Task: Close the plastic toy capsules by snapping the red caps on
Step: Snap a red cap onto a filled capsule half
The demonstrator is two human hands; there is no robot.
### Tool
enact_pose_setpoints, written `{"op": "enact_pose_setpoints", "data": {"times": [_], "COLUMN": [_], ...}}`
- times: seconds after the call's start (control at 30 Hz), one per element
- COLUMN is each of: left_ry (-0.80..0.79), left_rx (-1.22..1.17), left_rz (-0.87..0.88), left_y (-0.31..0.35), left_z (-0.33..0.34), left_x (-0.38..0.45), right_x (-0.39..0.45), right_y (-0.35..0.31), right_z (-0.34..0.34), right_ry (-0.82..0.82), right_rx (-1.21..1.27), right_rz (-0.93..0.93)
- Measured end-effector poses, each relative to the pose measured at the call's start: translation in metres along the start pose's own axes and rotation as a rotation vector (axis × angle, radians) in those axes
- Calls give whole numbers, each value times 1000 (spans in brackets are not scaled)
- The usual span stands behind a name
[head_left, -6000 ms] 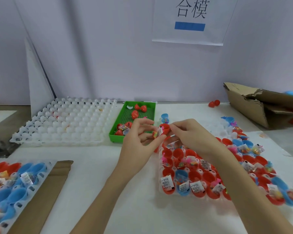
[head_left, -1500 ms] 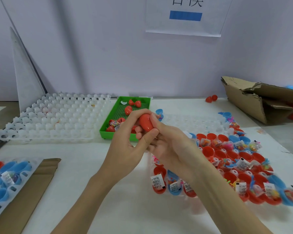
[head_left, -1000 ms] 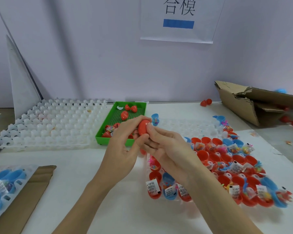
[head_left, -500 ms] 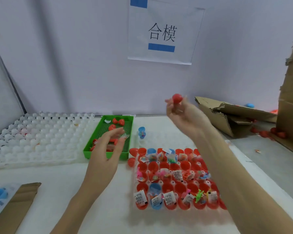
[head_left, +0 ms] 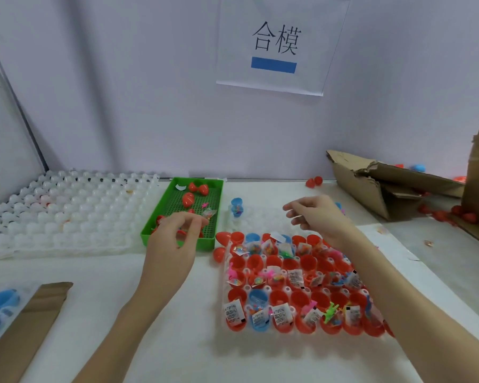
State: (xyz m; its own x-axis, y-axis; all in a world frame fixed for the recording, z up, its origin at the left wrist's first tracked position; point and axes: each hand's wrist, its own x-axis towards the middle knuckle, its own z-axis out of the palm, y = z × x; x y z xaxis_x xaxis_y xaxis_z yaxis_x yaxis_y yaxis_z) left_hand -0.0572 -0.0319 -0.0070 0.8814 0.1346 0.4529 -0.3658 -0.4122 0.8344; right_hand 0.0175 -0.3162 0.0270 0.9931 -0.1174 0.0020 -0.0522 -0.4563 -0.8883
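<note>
- The right hand (head_left: 320,217), which was lifting a closed red capsule half a second ago, is now hovering released and empty over the capsule tray (head_left: 302,288); that capsule is no longer showing.
- The left hand (head_left: 174,236) is reaching into the green tray (head_left: 217,214) at the desk's far edge, fingers curling; whether its grip is holding anything, I cannot tell.
- Open capsules are sitting in the tray, waiting.
- The wall sign (head_left: 275,40) is reading "合模".

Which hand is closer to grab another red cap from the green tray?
Probably the left hand. It hovers right over the green tray where red caps lie. The right hand is empty too, but sits farther over, above the capsule tray.
</note>
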Motion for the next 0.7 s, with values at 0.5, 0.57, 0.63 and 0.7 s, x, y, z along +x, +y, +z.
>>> {"op": "enact_pose_setpoints", "data": {"times": [0.5, 0.57, 0.63, 0.7], "left_ry": [-70, -64, -68, -83], "left_rx": [163, 166, 168, 163], "left_rz": [105, 101, 100, 92], "left_y": [-4, -3, -4, -5], "left_z": [3, 2, 2, 3], "left_x": [-2, -2, -1, -1], "right_x": [-5, -6, -7, -8], "right_y": [-39, -42, -45, -48], "right_z": [56, 68, 75, 79], "right_ry": [-284, -298, -302, -298], "right_rx": [-532, -613, -691, -747], "right_rz": [-370, -391, -404, -418]}}
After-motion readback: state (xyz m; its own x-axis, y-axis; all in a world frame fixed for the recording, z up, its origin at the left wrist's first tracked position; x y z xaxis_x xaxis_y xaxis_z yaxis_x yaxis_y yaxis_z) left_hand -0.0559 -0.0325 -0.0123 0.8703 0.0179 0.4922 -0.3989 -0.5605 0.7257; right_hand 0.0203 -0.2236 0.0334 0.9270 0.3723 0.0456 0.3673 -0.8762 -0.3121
